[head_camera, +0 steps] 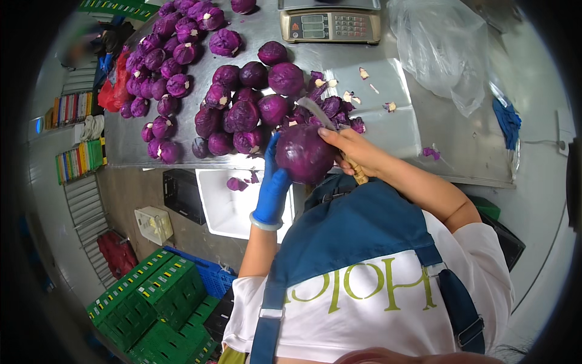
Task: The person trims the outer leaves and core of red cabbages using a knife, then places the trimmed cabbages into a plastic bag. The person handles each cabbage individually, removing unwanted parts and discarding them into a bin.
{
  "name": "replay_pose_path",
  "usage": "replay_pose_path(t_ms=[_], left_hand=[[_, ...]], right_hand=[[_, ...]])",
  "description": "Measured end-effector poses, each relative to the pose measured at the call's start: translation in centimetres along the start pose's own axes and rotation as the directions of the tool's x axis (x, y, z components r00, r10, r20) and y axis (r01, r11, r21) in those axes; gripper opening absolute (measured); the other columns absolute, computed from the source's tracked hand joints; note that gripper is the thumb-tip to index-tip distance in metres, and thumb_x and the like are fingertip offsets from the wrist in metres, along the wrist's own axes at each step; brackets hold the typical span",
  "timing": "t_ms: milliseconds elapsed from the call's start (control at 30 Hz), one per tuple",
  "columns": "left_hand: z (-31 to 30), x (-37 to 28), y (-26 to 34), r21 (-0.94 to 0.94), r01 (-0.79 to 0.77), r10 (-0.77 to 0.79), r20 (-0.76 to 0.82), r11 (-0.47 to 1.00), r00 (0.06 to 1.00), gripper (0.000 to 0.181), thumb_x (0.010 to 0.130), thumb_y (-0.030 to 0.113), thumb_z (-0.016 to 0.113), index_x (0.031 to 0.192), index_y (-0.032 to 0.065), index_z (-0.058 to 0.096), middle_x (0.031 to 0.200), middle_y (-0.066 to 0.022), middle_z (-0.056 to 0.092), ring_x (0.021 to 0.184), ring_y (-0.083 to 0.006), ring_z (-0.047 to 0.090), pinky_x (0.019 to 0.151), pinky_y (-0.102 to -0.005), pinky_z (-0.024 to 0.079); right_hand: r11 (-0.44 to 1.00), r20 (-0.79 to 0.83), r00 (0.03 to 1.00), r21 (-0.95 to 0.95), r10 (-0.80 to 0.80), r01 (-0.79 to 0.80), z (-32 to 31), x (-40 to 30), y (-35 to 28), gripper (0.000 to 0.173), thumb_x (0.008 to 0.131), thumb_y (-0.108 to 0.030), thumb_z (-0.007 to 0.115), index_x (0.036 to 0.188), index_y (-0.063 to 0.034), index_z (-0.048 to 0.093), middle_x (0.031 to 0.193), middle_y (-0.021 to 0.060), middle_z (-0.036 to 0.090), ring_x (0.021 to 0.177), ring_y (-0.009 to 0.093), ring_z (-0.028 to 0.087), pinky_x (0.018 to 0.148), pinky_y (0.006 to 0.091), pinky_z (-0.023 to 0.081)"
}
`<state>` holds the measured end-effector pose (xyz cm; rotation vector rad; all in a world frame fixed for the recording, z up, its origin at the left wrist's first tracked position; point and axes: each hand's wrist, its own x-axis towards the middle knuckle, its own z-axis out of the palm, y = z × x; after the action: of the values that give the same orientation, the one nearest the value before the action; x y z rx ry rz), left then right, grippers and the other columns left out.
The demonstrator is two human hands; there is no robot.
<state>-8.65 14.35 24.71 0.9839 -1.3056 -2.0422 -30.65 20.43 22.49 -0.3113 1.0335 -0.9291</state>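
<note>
My left hand (272, 193), in a blue glove, holds a large red cabbage (304, 154) from its left side, above the near edge of the steel table. My bare right hand (357, 148) grips the wooden handle of a knife (317, 112), with a thumb against the cabbage's right side. The blade points up and away over the table. Just beyond lies a heap of red cabbages (242, 116), and purple trimmed leaves (334, 107) lie right of it. More cabbages (170, 68) with pale cut stems cover the table's left part.
A digital scale (330, 26) stands at the far side, a clear plastic bag (443, 50) to its right. Below the table edge is a white bin (223, 207) with leaf scraps, beside a black crate (183, 195). Green crates (154, 295) are stacked at lower left. A blue glove (506, 123) lies far right.
</note>
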Motion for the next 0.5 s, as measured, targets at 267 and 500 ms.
replay_pose_path(t_ms=[267,500], left_hand=[[-1.7,1.2,-2.3,-0.669,0.323,-0.361,0.087,0.669,0.929,0.08,0.095,0.073,0.043,0.153,0.0187,0.036,0.153,-0.0141,0.043,0.137,-0.0364,0.049,0.1,-0.0588,0.051],[-1.2,1.4,-1.7,-0.656,0.388,-0.381,0.163,0.648,0.91,0.085,0.094,0.076,0.04,0.155,0.017,0.033,0.153,-0.0149,0.043,0.135,-0.0371,0.05,0.102,-0.0569,0.05]], right_hand=[[0.893,-0.13,0.944,-0.385,-0.304,0.234,-1.0,-0.9,0.3,0.037,0.091,-0.029,0.075,0.114,-0.0016,0.064,0.095,0.011,0.072,0.041,0.004,0.044,0.039,0.0223,0.036],[0.706,0.142,0.852,-0.501,-0.504,0.501,-0.5,-0.4,-0.9,0.103,0.064,-0.022,0.094,0.153,-0.011,0.041,0.15,0.0052,0.053,0.057,0.004,0.043,0.058,0.0218,0.042]])
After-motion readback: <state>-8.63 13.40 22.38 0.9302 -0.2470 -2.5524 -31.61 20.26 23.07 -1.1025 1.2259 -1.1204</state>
